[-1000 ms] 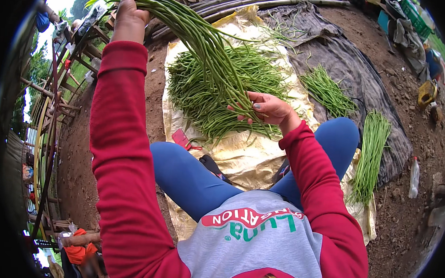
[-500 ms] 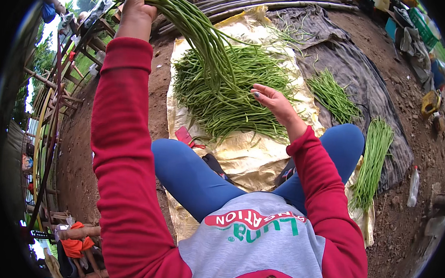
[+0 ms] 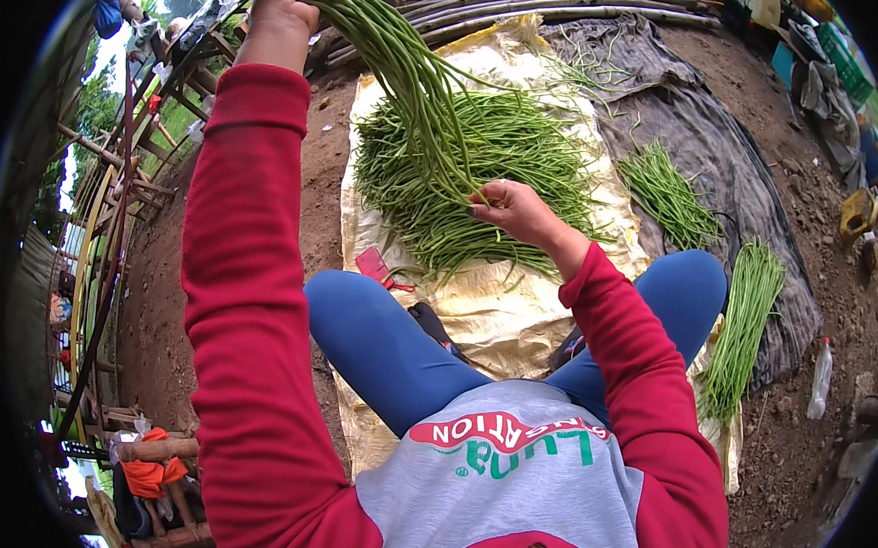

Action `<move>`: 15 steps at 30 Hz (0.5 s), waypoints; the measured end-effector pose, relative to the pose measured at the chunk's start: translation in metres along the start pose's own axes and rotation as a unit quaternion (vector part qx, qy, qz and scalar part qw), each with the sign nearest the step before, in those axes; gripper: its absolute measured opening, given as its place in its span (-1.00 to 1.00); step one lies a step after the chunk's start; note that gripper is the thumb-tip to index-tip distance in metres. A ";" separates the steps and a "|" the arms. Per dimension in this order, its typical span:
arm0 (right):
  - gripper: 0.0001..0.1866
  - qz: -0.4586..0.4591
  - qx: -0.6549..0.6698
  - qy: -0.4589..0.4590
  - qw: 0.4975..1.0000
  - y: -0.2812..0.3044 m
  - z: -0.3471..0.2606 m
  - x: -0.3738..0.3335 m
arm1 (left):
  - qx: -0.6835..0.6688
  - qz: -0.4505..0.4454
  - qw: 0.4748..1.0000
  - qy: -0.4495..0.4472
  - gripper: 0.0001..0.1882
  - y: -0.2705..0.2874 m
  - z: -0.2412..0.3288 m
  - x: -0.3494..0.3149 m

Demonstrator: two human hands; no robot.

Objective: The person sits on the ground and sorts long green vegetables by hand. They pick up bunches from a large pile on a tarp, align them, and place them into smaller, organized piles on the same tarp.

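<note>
A: What does the figure show at its centre?

B: A bunch of yardlong beans [image 3: 408, 87], slim, green and flexible, hanging in a loose fan from the raised left hand [image 3: 279, 17]. That hand is clenched round the stem ends at the top of the view. The free ends trail down over a larger heap of beans [image 3: 482, 178], touching it.

A: And the right hand?

B: The right hand [image 3: 515, 211] is closed on the lower tips of a few pods, pinching them between thumb and curled fingers, just above the heap.

A: Which step is this, by the look of it?

B: Judging from the pose, the pods are being combed and evened into one bunch. The next move likely calls for a gentle downward pull along the strands, firm enough to straighten them yet light enough not to snap them.

A: What lies around?

B: The heap rests on a pale yellow sheet [image 3: 516, 307] spread over bare soil. A small red tool [image 3: 376, 264] lies at the sheet's near left, beside the knee. To the right, two smaller sorted bundles [image 3: 741, 317] lie on a dark cloth [image 3: 727, 179], well apart from the heap. A plastic bottle [image 3: 822, 374] lies on the soil further right.
</note>
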State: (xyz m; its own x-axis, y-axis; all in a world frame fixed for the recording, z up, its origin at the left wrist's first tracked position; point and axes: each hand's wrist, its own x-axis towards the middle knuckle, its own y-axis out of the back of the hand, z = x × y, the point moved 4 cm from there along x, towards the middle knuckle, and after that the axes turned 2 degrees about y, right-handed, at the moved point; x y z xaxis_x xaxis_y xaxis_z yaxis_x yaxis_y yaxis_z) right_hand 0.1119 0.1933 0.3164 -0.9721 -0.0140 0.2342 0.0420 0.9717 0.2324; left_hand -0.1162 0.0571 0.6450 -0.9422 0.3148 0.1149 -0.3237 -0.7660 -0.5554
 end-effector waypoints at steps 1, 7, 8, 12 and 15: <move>-0.75 -0.002 0.013 -0.002 1.000 -0.003 0.007 0.001 | 0.015 0.008 1.000 -0.014 -0.90 0.001 -0.001 0.001; -0.66 0.009 0.176 0.007 0.984 -0.012 -0.005 -0.015 | 0.046 -0.005 0.997 -0.058 -0.92 0.009 -0.007 0.010; -0.69 0.024 0.138 -0.005 0.990 -0.011 -0.007 -0.018 | 0.035 -0.001 0.999 -0.040 -0.92 0.010 -0.010 0.008; -0.74 0.084 0.079 -0.056 0.992 0.001 -0.004 -0.027 | 0.032 -0.004 0.999 0.009 -0.92 0.005 -0.030 0.000; -0.74 0.098 0.068 -0.089 0.989 0.008 0.000 -0.032 | 0.042 -0.013 0.999 0.004 -0.92 0.002 -0.042 -0.001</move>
State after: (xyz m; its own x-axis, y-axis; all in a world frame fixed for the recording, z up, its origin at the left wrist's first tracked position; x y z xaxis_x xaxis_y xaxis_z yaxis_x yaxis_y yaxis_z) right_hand 0.1437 0.2018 0.3103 -0.9740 0.2079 0.0897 0.2142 0.9745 0.0674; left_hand -0.1118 0.0790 0.6094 -0.9328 0.3389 0.1225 -0.3545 -0.8018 -0.4812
